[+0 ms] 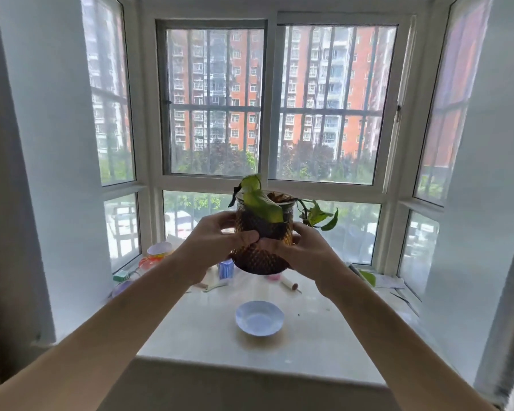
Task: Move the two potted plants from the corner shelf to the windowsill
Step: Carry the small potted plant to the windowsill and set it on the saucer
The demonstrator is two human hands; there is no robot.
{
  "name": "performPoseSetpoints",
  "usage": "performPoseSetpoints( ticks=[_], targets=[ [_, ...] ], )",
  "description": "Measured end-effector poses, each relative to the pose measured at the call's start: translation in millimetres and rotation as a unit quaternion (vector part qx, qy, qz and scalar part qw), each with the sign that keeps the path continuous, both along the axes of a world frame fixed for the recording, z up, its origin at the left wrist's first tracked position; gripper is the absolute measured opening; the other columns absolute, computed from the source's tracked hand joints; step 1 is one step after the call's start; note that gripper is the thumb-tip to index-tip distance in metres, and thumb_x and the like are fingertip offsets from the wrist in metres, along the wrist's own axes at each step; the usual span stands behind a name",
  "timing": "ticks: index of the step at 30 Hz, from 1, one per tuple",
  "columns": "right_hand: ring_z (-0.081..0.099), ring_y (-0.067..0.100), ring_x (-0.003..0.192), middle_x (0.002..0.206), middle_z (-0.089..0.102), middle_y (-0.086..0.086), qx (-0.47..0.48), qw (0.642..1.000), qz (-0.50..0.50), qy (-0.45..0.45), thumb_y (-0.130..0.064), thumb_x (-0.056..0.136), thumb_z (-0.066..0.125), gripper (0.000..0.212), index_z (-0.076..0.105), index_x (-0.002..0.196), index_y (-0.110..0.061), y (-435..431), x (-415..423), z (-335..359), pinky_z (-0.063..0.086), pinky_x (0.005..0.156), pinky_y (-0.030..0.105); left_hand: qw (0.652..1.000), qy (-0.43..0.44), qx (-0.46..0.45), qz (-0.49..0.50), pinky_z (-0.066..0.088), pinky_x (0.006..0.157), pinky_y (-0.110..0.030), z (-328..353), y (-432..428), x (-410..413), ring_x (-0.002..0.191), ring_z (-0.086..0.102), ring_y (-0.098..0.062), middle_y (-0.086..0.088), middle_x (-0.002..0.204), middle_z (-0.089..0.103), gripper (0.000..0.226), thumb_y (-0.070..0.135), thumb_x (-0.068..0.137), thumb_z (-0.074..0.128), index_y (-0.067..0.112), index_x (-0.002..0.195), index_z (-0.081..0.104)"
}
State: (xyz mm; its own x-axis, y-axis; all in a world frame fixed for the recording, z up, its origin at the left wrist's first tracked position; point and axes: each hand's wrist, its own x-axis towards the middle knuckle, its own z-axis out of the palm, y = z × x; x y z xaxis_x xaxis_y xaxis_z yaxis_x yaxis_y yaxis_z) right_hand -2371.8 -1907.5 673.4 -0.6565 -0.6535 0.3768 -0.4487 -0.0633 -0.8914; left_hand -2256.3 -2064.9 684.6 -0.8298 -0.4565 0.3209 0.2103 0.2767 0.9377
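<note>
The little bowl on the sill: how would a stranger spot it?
Start at the bay window and drop to its pale windowsill. Near the front, below the hand-held potted plant, sits a shallow white bowl. It lies alone, wide and empty, clear of the clutter farther back.

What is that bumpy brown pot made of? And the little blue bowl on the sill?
Pot: it looks like shiny amber glass. Light glows through its bumpy wall, and the rim is see-through.
Bowl: smooth and pale blue with a soft shine. It is probably plastic or glazed ceramic, but the picture can't settle which.
</note>
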Motion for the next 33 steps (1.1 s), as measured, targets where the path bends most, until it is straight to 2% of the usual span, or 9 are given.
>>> performPoseSetpoints(
  ticks=[3, 7, 11, 14, 19, 22, 25, 29, 33],
  targets=[
    [0.072, 0.014, 0.094, 0.094, 0.078, -0.008, -0.001, 1.0, -0.002, -0.003, -0.022, 0.078, 0.085, 0.023, 0.074, 0.095, -0.033, -22, -23, 0, 0.057, 0.076, 0.027, 1.0, 0.004, -0.006, -0.012, 0.061, 0.074, -0.025, -1, -27, -30, 0.091, 0.073, -0.011, 0.008, 0.11, 0.076, 0.038, 0.009, 0.083, 0.079, 0.014, 0.12, 0.073],
    [0.072, 0.021, 0.1, 0.102, 0.078, -0.001, -0.003, 0.999, -0.038, -0.003, -0.023, 0.077, 0.086, 0.026, 0.075, 0.1, -0.029, -54, -53, -2, 0.056, 0.08, 0.034, 0.999, 0.005, -0.008, -0.036, 0.061, 0.089, -0.039, -3, -66, -73, 0.106, 0.073, -0.022, 0.003, 0.117, 0.076, 0.039, 0.009, 0.081, 0.081, 0.014, 0.119, 0.073],
    [0.073, 0.023, 0.104, 0.103, 0.079, -0.002, 0.0, 0.997, -0.074, 0.001, -0.024, 0.076, 0.087, 0.024, 0.074, 0.094, -0.035, -82, -83, -2, 0.059, 0.092, 0.044, 0.997, 0.0, 0.002, -0.071, 0.061, 0.079, -0.029, -2, -98, -111, 0.106, 0.074, -0.022, 0.003, 0.118, 0.076, 0.041, 0.008, 0.082, 0.08, 0.013, 0.121, 0.072],
    [0.072, 0.021, 0.104, 0.099, 0.079, -0.006, -0.006, 0.996, -0.085, -0.005, -0.022, 0.076, 0.087, 0.022, 0.074, 0.086, -0.038, -97, -103, -3, 0.058, 0.094, 0.043, 0.996, -0.003, -0.005, -0.086, 0.062, 0.08, -0.026, -3, -116, -139, 0.106, 0.075, -0.022, 0.001, 0.12, 0.076, 0.042, 0.008, 0.082, 0.08, 0.013, 0.123, 0.071],
    [0.074, 0.019, 0.099, 0.087, 0.079, -0.013, -0.009, 0.996, -0.083, -0.004, -0.018, 0.076, 0.087, 0.024, 0.075, 0.08, -0.039, -110, -142, -6, 0.06, 0.09, 0.039, 0.994, -0.007, 0.019, -0.107, 0.06, 0.064, -0.019, -7, -127, -178, 0.089, 0.074, -0.014, -0.003, 0.124, 0.073, 0.042, 0.004, 0.083, 0.077, 0.007, 0.124, 0.069],
    [0.073, 0.017, 0.096, 0.082, 0.077, -0.017, -0.006, 0.997, -0.072, -0.001, -0.017, 0.077, 0.086, 0.025, 0.073, 0.082, -0.037, -114, -167, -8, 0.06, 0.088, 0.035, 0.994, -0.005, 0.03, -0.103, 0.062, 0.068, -0.022, -10, -131, -201, 0.094, 0.074, -0.019, -0.005, 0.125, 0.073, 0.042, 0.003, 0.083, 0.078, 0.007, 0.123, 0.069],
    [0.073, 0.02, 0.1, 0.093, 0.078, -0.01, -0.004, 0.998, -0.067, -0.006, -0.02, 0.076, 0.087, 0.024, 0.072, 0.085, -0.036, -119, -190, -10, 0.059, 0.091, 0.038, 0.995, -0.008, 0.036, -0.093, 0.063, 0.072, -0.025, -12, -134, -221, 0.091, 0.076, -0.018, -0.005, 0.124, 0.074, 0.041, 0.004, 0.082, 0.079, 0.007, 0.121, 0.069],
    [0.073, 0.019, 0.102, 0.098, 0.078, -0.008, -0.005, 0.998, -0.055, -0.017, -0.023, 0.075, 0.088, 0.026, 0.072, 0.091, -0.036, -128, -218, -12, 0.059, 0.092, 0.038, 0.997, -0.007, 0.026, -0.075, 0.062, 0.08, -0.033, -15, -141, -243, 0.106, 0.074, -0.026, -0.003, 0.123, 0.074, 0.041, 0.006, 0.082, 0.079, 0.009, 0.121, 0.07],
    [0.073, 0.016, 0.1, 0.095, 0.078, -0.011, -0.005, 0.999, -0.044, -0.017, -0.022, 0.075, 0.088, 0.026, 0.072, 0.09, -0.036, -140, -240, -16, 0.059, 0.089, 0.032, 0.997, -0.001, 0.028, -0.066, 0.064, 0.075, -0.028, -19, -149, -260, 0.09, 0.076, -0.014, 0.0, 0.121, 0.075, 0.04, 0.006, 0.082, 0.079, 0.01, 0.121, 0.07]
  ],
)
